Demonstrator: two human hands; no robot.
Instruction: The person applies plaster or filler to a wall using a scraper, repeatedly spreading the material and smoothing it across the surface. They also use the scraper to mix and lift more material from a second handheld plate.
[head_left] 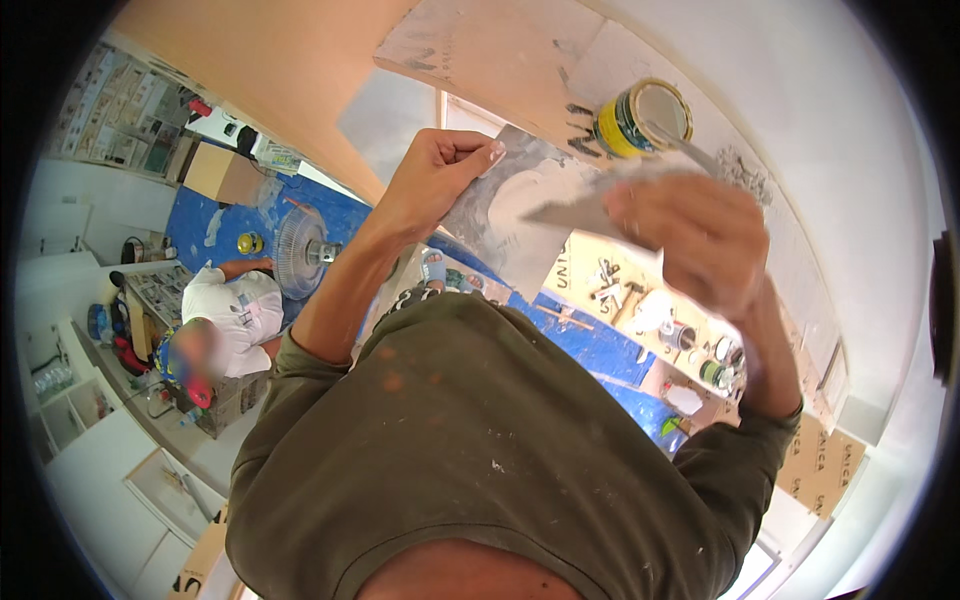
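My left hand (435,185) is closed on the edge of a flat grey metal-looking plate (475,215), thumb on top. A patch of pale beige putty (520,198) is smeared over the plate. My right hand (705,235), blurred by motion, grips a putty knife (575,214). Its grey blade points left, over the putty; I cannot tell whether it touches. Beyond the hands, an open tin (622,125) with a yellow and dark label stands on a wooden board (500,50). A flat tool, partly hidden by my right hand, leans at the tin's rim.
A person in a white shirt (235,310) sits low at left beside a round fan (300,250). Blue sheeting (205,225) covers part of the floor. Below my right hand, a lower board (570,270) carries hand tools and several tins. A white wall (850,200) rises at right.
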